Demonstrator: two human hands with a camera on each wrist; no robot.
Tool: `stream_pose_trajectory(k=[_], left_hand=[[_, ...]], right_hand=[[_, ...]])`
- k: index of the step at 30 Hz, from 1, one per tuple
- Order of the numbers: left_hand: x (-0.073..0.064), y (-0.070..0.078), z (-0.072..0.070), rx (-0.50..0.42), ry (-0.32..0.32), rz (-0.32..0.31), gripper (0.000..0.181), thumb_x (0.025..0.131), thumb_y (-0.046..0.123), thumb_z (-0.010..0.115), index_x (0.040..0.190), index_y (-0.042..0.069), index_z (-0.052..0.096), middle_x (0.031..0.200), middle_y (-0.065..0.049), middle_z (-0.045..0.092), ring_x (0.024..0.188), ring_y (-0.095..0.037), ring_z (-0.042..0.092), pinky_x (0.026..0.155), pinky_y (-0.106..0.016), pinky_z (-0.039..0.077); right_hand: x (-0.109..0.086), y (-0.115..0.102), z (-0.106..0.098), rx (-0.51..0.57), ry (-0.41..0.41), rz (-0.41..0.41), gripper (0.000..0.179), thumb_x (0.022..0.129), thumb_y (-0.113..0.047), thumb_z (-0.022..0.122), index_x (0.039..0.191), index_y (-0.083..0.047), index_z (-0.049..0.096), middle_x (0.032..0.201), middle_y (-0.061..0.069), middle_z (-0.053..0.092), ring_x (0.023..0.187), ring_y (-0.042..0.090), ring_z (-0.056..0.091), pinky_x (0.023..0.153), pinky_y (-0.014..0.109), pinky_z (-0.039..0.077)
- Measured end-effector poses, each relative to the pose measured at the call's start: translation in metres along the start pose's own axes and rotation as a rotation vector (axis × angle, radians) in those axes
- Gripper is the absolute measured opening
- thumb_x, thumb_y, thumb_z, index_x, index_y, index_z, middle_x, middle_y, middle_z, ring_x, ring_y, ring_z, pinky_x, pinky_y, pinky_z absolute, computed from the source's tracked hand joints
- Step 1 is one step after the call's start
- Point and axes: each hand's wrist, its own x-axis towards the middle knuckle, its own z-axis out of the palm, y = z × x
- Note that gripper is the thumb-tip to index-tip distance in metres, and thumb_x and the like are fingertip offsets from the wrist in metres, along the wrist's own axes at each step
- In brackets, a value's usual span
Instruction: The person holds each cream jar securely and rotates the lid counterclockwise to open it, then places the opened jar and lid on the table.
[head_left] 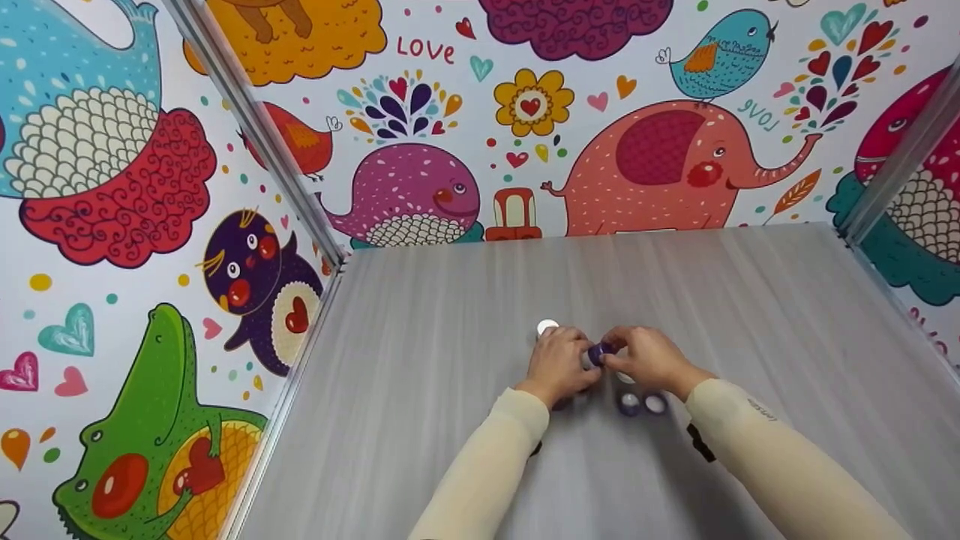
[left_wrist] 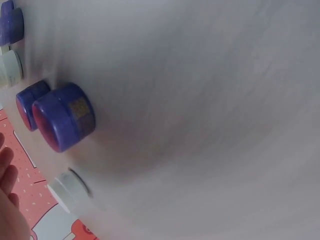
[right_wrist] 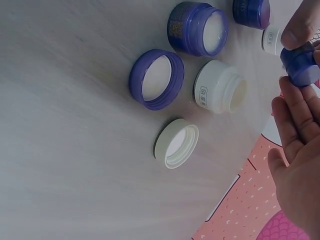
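Between both hands is a small dark blue jar (head_left: 600, 353). In the head view, my left hand (head_left: 561, 365) grips it from the left, and my right hand (head_left: 649, 358) pinches it from the right. The right wrist view shows the left thumb (right_wrist: 301, 29) on top of this blue jar (right_wrist: 302, 65) and the right hand's fingers (right_wrist: 295, 110) against its other side. Only part of the left hand (left_wrist: 11, 200) enters the left wrist view. Near the right hand stand an open blue jar (right_wrist: 200, 30) and its upturned blue lid (right_wrist: 156, 80).
An open white jar (right_wrist: 217, 86) and an upturned white lid (right_wrist: 176, 143) lie beside the blue ones. Near the left hand stand a larger blue jar (left_wrist: 65, 117), a smaller blue jar (left_wrist: 32, 105) and a white container (left_wrist: 70, 190). A patterned wall (head_left: 420, 187) borders the table.
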Motion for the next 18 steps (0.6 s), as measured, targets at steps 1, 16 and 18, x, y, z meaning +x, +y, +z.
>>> stream_pose_trajectory(k=[1,16,18], left_hand=[[0.0001,-0.0003,-0.0005,0.003,0.0,0.003,0.036,0.081,0.048,0.072,0.105,0.022,0.078,0.107,0.009,0.067,0.104,-0.013,0.059,0.096,-0.031,0.039],[0.0007,-0.0029,0.0008,-0.018,0.036,0.042,0.036,0.08,0.048,0.073,0.103,0.02,0.079,0.103,0.008,0.069,0.1,-0.014,0.061,0.095,-0.031,0.041],[0.0002,-0.0033,0.0013,-0.017,0.049,0.045,0.036,0.081,0.049,0.073,0.102,0.02,0.079,0.102,0.008,0.069,0.099,-0.014,0.061,0.094,-0.031,0.041]], right_hand=[[0.0003,0.0004,0.0001,0.001,0.001,-0.007,0.021,0.089,-0.02,0.071,0.105,-0.005,0.071,0.095,0.004,0.071,0.091,0.03,0.067,0.078,0.045,0.052],[0.0003,0.0059,-0.0008,-0.033,0.004,-0.116,0.024,0.088,-0.016,0.073,0.109,-0.003,0.071,0.1,0.005,0.07,0.095,0.029,0.067,0.082,0.046,0.052],[0.0005,0.0058,-0.0009,-0.052,0.014,-0.134,0.025,0.087,-0.015,0.074,0.109,-0.003,0.071,0.101,0.006,0.07,0.096,0.03,0.066,0.083,0.047,0.051]])
